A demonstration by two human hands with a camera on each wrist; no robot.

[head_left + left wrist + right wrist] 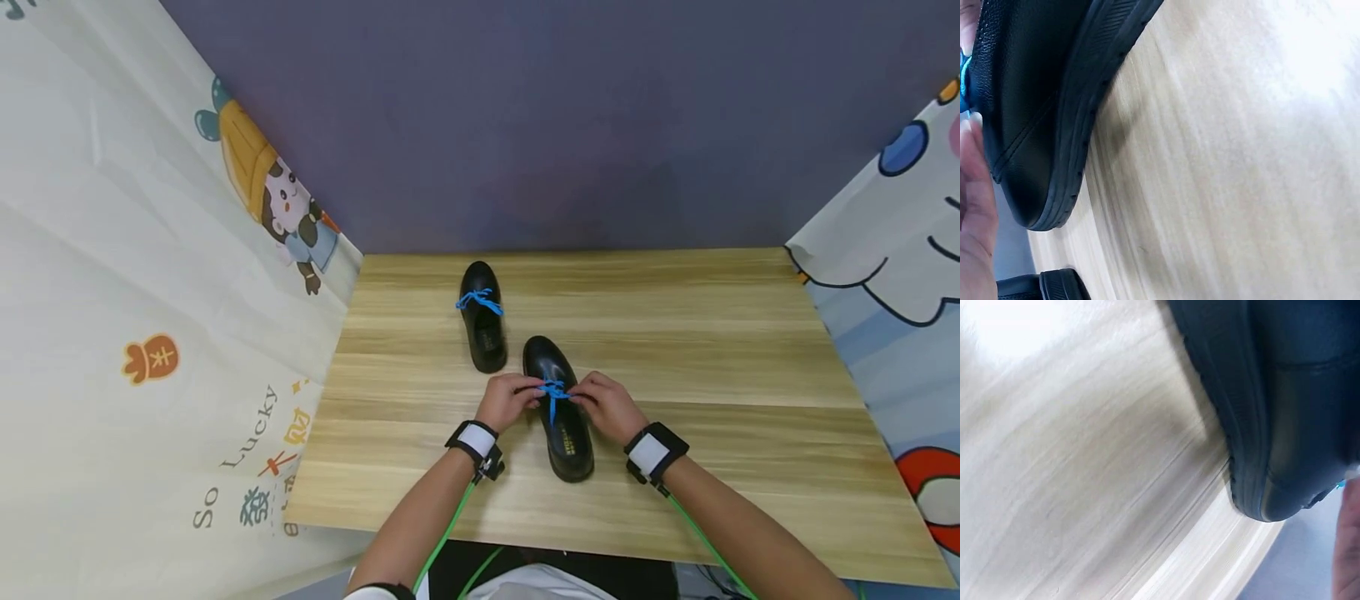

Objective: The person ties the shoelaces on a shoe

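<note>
The near black leather lace-up shoe [558, 408] rests flat on the light wooden table [712, 350], toe pointing away from the person. Its bright blue lace [553, 392] crosses the instep. The left hand [508, 400] and the right hand [607, 404] meet over that lace from opposite sides; fingers of both hands are curled narrow and pinch lace strands. The exact strand held by each finger cannot be told.

The left wrist view shows the shoe sole edge [1079, 144] in contact with the table. The right wrist view shows the same at the other flank.

A 2nd black shoe with a tied blue lace [483, 325] stands just beyond, apart from the near shoe.

Risk: uneven pull by 1 hand could drag the near shoe sideways into the 2nd shoe. A loose pinch could let a strand slip free and slacken the crossing.
</note>
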